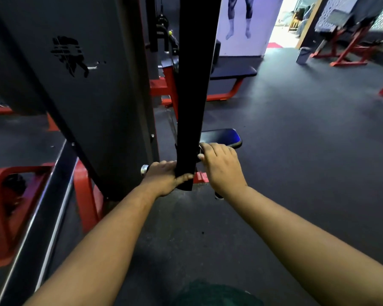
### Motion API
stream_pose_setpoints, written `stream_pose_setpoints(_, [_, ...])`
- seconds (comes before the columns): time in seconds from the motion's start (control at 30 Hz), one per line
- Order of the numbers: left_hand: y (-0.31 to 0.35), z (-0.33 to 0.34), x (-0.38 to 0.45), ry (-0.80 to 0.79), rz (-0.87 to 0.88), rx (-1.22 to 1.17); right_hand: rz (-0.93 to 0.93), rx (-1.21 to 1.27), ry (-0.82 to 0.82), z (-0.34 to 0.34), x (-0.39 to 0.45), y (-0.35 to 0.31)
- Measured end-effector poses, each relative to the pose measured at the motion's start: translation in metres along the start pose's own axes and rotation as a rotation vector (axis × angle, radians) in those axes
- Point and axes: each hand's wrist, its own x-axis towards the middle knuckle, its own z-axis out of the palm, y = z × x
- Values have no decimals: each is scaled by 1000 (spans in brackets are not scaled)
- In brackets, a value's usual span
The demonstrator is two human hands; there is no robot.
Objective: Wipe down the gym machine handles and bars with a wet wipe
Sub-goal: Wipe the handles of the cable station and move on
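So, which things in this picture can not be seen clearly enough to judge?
- Head view: no wet wipe is visible; the right hand curls over whatever it holds.
- The handle is mostly covered by the left hand and the black upright bar; only its chrome end cap shows.
- The logo on the machine's black panel is too blurred to read.

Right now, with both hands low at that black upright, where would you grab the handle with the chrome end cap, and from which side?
Grip the handle on the short stretch between its chrome end cap and the black upright, coming from above. It lies roughly level and sticks out left of the upright, so fingers can curl over it. The left hand already sits there; the right hand is on the other side.
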Motion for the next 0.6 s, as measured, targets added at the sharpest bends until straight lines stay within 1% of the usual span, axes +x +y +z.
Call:
stream_pose_setpoints(0.07, [-1, 0, -1, -16, -10, -12, -72, 63, 6, 2, -6, 14])
stream_pose_setpoints(0.1, [-1, -1, -1, -25, -11, -20, -91, 139, 6, 1, -10, 23])
stream_pose_setpoints(0.17, [2, -1, -1, -23, -2, -44, -65, 360, 4, -6, -16, 37])
stream_pose_setpoints(0.23, [6, -4, -2, -24, 12, -46, -3, 526, 47, -12, -20, 44])
stream_pose_setpoints(0.33, [4, -7, -2, -24, 2, -55, 231, 654, 173, -13, -23, 44])
stream_pose_setpoints(0.37, [3, -8, -2, -28, 1, -56, 296, 662, 206, -12, -21, 40])
stream_pose_setpoints(0.4, [3, -9, -1, -35, 3, -55, 311, 649, 229, -11, -17, 33])
stream_pose_setpoints(0.43, [3, -9, 0, -40, 11, -49, 269, 615, 237, -11, -14, 25])
stream_pose_setpoints(0.47, [3, -9, 2, -42, 19, -39, 184, 564, 223, -9, -10, 17])
stream_pose_setpoints(0.53, [1, -7, 5, -56, 18, -32, 28, 441, 148, -6, -6, 7])
stream_pose_setpoints(0.6, [-1, -6, 8, -77, 13, -44, -62, 320, 72, -4, -7, 12])
